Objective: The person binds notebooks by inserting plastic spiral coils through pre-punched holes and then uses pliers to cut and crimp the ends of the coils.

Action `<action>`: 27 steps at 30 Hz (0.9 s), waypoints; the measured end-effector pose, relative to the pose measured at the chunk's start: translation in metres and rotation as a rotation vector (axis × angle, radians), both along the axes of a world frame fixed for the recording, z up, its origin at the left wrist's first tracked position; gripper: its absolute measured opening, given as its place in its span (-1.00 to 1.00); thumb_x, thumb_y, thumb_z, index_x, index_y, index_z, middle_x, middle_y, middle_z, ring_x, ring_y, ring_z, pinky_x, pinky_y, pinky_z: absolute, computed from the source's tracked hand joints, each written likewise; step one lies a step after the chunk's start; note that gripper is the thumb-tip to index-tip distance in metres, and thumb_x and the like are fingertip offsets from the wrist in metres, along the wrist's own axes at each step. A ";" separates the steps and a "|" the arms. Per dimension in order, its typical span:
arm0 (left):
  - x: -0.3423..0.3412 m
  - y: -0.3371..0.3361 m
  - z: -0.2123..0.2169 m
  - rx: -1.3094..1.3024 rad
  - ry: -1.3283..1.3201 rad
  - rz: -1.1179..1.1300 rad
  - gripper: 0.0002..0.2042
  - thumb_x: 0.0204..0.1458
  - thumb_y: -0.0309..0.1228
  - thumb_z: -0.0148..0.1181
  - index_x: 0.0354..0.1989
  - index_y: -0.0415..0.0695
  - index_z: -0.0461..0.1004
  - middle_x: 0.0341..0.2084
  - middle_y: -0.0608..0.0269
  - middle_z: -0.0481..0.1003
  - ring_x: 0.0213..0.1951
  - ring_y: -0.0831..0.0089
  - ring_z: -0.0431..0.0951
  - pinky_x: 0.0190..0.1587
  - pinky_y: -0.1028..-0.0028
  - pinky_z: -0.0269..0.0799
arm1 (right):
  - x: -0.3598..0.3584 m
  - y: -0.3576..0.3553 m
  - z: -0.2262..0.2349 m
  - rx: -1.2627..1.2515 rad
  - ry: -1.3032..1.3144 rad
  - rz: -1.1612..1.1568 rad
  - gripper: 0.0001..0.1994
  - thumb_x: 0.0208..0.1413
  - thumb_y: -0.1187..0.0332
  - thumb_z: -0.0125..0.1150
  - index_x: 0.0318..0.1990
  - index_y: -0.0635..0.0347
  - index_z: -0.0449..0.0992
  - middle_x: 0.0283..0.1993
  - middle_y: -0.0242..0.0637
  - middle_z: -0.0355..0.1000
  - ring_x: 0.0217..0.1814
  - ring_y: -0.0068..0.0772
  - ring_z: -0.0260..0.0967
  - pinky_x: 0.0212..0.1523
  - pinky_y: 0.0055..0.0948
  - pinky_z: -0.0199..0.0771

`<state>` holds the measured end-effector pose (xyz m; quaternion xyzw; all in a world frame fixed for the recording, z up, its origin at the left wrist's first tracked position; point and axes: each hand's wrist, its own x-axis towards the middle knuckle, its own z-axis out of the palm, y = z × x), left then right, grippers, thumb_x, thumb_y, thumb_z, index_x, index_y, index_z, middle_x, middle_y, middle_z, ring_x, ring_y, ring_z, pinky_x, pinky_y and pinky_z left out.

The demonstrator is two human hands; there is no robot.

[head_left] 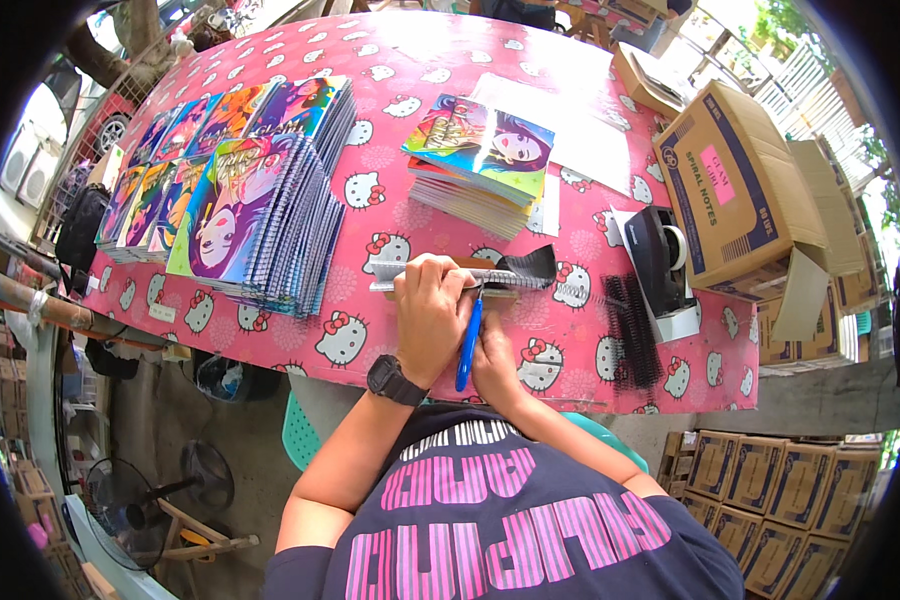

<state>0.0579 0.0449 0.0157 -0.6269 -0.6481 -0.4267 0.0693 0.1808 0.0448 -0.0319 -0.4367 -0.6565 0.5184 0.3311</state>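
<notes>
Pale, coil-bound paper notebook [495, 276] is, in the head view, at the pink patterned table's [560, 340] near side, pinched by the left hand [430, 300], apparently for steadiness. The right hand [496, 358] wraps blue-handled pliers [468, 348], seemingly angling their tip toward the coil.

Probably a workshop: notebook stacks [305, 215], piled cartons [761, 477].

Bright daylight whitens the far edge of the glossy pink cat-print tablecloth [440, 75] and washes out the flat white paper sheets [585, 145] toward its right edge. Fisheye distortion bows the surface's edges inside a black rim.
</notes>
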 end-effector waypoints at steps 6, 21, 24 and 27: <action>-0.003 0.008 -0.004 -0.001 -0.009 -0.009 -0.77 -0.23 -0.52 0.32 -0.34 -0.05 0.51 -0.32 0.28 0.36 -0.18 0.25 0.36 -0.17 0.28 0.22 | 0.016 0.020 -0.016 0.011 0.117 0.074 -0.85 0.20 0.50 -0.04 -0.09 0.23 0.26 -0.41 -0.07 0.40 -0.43 -0.21 0.42 -0.41 -0.29 0.40; -0.020 0.040 0.016 -0.333 0.055 -0.029 -0.79 -0.23 -0.45 0.34 -0.35 0.00 0.55 -0.29 0.35 0.42 -0.07 0.32 0.37 -0.01 0.21 0.15 | 0.141 0.063 -0.035 0.257 -0.684 0.139 -0.77 0.03 0.40 0.24 -0.20 0.32 0.41 -0.36 0.05 0.47 -0.31 0.00 0.49 -0.30 -0.21 0.43; -0.003 0.032 0.029 -0.387 0.375 0.132 -0.83 -0.22 -0.44 0.32 -0.38 -0.02 0.56 -0.29 0.37 0.42 -0.06 0.36 0.36 0.00 0.23 0.14 | 0.139 0.067 -0.028 0.221 -0.754 0.148 -0.79 -0.01 0.36 0.26 -0.22 0.21 0.48 -0.19 -0.09 0.46 -0.07 -0.03 0.37 -0.06 -0.18 0.35; -0.001 0.024 0.021 -0.351 0.344 0.098 -0.87 -0.22 -0.44 0.31 -0.43 -0.05 0.57 -0.31 0.39 0.43 -0.06 0.39 0.35 0.00 0.24 0.13 | 0.130 0.066 -0.024 0.359 -0.688 0.075 -0.79 -0.03 0.36 0.27 -0.22 0.16 0.50 -0.13 -0.18 0.44 0.01 -0.07 0.31 0.03 -0.17 0.30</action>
